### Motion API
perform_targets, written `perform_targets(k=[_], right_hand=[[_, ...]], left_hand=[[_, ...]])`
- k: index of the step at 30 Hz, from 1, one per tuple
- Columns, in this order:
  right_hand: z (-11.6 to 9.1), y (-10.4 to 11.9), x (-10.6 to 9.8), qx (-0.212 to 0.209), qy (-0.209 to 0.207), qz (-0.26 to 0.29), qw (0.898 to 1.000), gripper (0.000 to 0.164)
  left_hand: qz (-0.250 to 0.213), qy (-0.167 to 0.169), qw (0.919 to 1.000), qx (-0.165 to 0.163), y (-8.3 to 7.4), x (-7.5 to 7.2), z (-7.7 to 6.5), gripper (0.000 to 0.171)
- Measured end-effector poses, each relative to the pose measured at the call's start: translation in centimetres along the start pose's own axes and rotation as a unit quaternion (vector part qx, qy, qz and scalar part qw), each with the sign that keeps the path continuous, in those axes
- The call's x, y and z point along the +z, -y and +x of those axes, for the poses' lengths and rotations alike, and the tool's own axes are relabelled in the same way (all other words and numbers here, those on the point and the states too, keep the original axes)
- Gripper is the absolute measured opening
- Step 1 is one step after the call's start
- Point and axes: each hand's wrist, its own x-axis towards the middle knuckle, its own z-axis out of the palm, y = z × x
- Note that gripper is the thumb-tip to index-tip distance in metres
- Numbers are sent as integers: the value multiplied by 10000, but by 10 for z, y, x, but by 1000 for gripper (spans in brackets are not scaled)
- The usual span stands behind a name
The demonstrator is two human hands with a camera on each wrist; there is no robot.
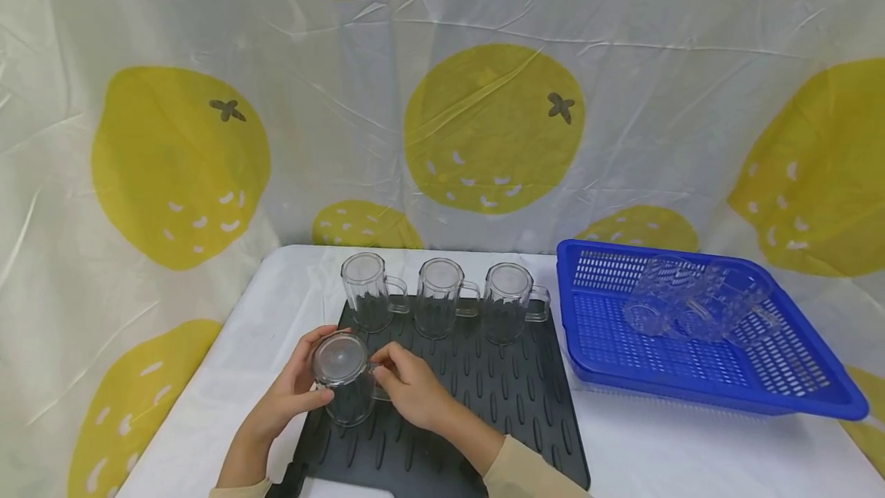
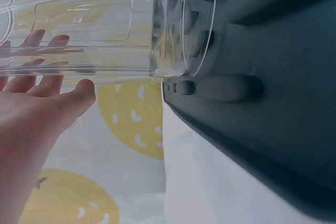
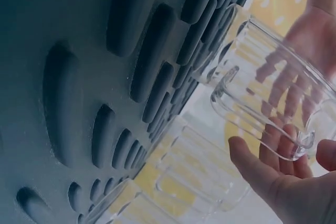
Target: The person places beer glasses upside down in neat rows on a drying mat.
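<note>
A clear glass mug (image 1: 351, 402) stands upside down at the left part of the black ridged mat (image 1: 498, 421), its base facing up and its rim down at the mat. My left hand (image 1: 286, 390) holds it from the left, thumb on the near side and fingers around the far side. At the mug's right, my right hand (image 1: 415, 390) has its fingers at the handle (image 3: 257, 124), pinching it. Behind them three more glass mugs, a left one (image 1: 366, 294), a middle one (image 1: 439, 298) and a right one (image 1: 507, 302), stand upside down in a row, handles to the right.
On the right of the white table (image 1: 664, 452) sits a blue plastic basket (image 1: 577, 363) with several clear glass mugs (image 1: 691, 310) lying at its far right. A lemon-print curtain (image 1: 332, 114) hangs behind the table. A white flat object (image 1: 346, 489) shows at the near edge.
</note>
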Motion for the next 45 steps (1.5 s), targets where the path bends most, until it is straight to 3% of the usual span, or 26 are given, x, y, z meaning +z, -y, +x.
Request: perform_targets(k=[6, 14, 18, 23, 29, 34, 40, 45], right_hand=[[-2, -3, -4, -178, -267, -255, 9992, 23], [-16, 21, -22, -626, -1004, -84, 9929, 19], [-15, 4, -30, -1064, -1383, -30, 9847, 17], [-21, 4, -44, -1280, -1673, 18, 9776, 15], [-34, 27, -66, -1499, -2000, -39, 9683, 14], [-40, 34, -84, -1720, -2379, -74, 9559, 16], [-44, 22, -103, -1800, -2755, 176, 9441, 16], [-51, 21, -121, -1675, -3068, 503, 9356, 14]], left_hand=[[93, -106, 9999, -43, 0, 0, -3, 77], [747, -388, 9937, -741, 6, -1, -18, 88], [1252, -700, 9810, -1308, 9, 3, -26, 90], [1802, -914, 9595, -1965, 11, 9, -34, 92], [1920, -723, 9524, -2255, 9, 11, -38, 95], [2093, -501, 9329, -2887, 7, 15, -40, 103], [2540, -415, 9212, -2917, 13, 17, -40, 110], [2922, -376, 9101, -2914, 18, 19, -40, 106]])
